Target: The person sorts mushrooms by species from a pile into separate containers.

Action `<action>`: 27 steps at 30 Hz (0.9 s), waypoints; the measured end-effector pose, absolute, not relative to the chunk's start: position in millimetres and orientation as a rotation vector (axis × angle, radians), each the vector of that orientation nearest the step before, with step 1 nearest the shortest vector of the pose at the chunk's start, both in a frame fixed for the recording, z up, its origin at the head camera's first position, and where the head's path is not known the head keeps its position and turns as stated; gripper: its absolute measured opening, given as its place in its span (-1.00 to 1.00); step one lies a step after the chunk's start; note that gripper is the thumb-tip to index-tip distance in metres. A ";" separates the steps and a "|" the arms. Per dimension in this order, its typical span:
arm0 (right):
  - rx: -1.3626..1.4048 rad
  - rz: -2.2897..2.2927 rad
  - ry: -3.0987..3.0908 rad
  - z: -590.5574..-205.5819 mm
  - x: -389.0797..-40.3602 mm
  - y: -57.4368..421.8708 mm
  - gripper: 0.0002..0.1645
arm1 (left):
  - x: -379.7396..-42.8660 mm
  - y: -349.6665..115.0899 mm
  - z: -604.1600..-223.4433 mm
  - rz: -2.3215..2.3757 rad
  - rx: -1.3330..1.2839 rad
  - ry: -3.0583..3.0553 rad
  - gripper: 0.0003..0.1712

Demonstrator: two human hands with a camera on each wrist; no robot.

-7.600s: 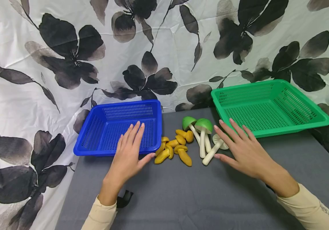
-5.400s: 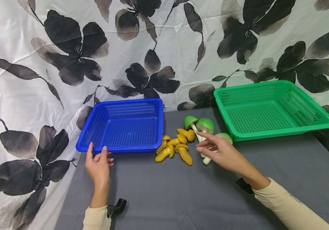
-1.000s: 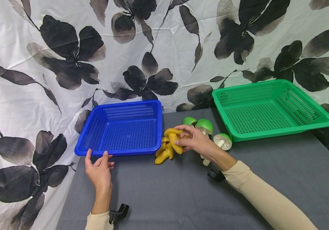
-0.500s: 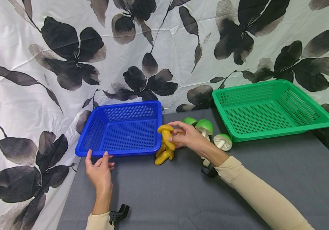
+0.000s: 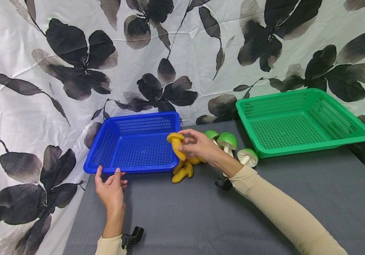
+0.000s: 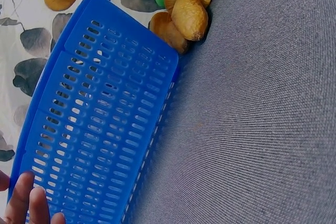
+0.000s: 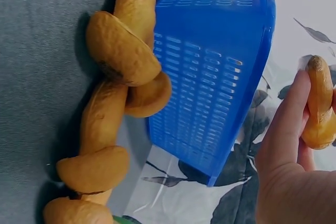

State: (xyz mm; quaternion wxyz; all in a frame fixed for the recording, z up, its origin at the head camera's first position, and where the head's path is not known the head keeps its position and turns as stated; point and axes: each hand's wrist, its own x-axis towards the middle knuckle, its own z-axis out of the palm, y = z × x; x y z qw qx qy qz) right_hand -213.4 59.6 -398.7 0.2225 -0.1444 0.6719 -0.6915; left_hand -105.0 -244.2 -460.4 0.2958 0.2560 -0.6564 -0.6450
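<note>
In the head view, my right hand [image 5: 203, 147] pinches a yellow-brown toy mushroom [image 5: 177, 145], cap up and tilted, over the right rim of the blue basket [image 5: 131, 170]. The right wrist view shows the same mushroom [image 7: 317, 103] between thumb and fingers, above the basket's wall. My left hand [image 5: 110, 193] holds the basket's near rim at the left corner, and its fingers [image 6: 39, 205] lie against the outer wall. Other yellow-brown mushrooms [image 5: 182, 173] lie beside the basket's right side, partly hidden under the right hand.
Several green-capped mushrooms with white stems [image 5: 227, 141] lie right of the yellow-brown ones, partly behind the right hand. A green basket [image 5: 303, 131] stands at the back right. Grey cloth [image 5: 182, 219] covers the table, and a floral curtain [image 5: 201, 53] hangs behind it.
My right hand went to the green-capped mushrooms earlier, then took a yellow-brown mushroom and carried it left and up to the blue basket's rim. The left hand moved from above the basket to its rim.
</note>
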 end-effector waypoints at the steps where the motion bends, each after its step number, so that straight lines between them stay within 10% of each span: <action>1: -0.399 -1.908 1.861 -398.3 -215.3 58.2 -0.35 | -104.9 -244.0 -459.9 -1.717 0.680 -1.748 -0.16; 27: -0.391 -1.901 1.874 -387.7 -247.2 18.7 -0.34 | -104.4 -241.2 -456.5 -1.721 0.722 -1.738 -0.14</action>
